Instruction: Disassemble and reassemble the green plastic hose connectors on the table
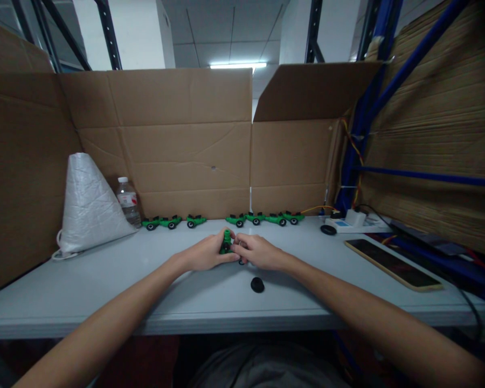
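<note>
The left hand (207, 252), fingers curled, grips a green toy car (226, 242) above the counter (186, 293). The right hand (261, 251) is closed, fingertips together beside the car; whether they pinch a part is too small to tell.

The hands (207, 254) partly hide the green toy (226, 241) they hold.

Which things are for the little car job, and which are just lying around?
Probably for the job:
green toy car, in the left hand
row of green toy cars
nearer black disc, perhaps

Probably just lying about:
phone
water bottle
silvery bag
power strip
</note>
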Available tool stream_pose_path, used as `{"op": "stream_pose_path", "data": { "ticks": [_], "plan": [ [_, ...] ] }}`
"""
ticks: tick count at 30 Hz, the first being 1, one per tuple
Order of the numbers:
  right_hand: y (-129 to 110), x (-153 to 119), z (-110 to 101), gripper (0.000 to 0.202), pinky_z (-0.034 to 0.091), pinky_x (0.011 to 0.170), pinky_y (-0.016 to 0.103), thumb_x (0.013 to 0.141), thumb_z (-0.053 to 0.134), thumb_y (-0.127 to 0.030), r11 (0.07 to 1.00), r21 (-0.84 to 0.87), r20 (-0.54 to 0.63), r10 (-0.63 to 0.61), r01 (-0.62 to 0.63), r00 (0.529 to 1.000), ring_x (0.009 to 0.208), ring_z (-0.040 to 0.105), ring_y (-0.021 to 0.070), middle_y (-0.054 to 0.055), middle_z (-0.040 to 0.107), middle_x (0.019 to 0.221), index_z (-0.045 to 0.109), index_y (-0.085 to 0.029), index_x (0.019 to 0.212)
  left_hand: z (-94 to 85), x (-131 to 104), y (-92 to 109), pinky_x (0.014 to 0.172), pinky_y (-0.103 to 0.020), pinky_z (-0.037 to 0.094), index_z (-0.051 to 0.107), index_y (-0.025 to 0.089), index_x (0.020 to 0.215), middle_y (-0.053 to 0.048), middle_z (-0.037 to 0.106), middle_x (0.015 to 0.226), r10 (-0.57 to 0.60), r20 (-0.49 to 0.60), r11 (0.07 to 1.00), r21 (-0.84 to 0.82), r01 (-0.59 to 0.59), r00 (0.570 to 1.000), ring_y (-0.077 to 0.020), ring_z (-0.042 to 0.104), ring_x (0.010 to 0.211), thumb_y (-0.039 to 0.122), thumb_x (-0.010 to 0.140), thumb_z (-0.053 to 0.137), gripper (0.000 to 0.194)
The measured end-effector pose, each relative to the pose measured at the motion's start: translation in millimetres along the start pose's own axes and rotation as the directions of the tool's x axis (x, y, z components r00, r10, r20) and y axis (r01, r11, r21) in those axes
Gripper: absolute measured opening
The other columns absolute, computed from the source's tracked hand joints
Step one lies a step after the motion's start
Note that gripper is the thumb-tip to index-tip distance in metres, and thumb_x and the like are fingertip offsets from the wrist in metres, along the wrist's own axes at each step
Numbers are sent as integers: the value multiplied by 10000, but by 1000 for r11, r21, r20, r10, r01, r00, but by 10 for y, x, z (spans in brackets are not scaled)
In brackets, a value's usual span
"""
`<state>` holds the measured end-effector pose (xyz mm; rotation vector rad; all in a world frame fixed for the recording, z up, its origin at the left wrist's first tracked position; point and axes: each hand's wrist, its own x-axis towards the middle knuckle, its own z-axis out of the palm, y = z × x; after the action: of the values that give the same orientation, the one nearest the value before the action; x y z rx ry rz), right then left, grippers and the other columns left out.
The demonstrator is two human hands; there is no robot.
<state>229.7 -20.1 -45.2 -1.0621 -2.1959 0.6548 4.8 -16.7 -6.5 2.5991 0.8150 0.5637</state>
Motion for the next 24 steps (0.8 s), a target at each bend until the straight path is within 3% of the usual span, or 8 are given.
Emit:
{"op": "stream_pose_path", "data": {
  "ticks": [24],
  "plan": [
    [-27, -13, -17, 202, 403, 646, 255, 1048, 541, -372, 998, -59, 15, -2, 2, 1000, 653, 639, 158, 4, 713, 728, 627, -192, 1017, 2, 1, -22, 795, -342, 491, 523, 203, 1273, -94, 727, 1118, -7, 17, 1000, 16, 7, 1000, -255, 687, 957, 575, 964, 661, 503]
  ]
}}
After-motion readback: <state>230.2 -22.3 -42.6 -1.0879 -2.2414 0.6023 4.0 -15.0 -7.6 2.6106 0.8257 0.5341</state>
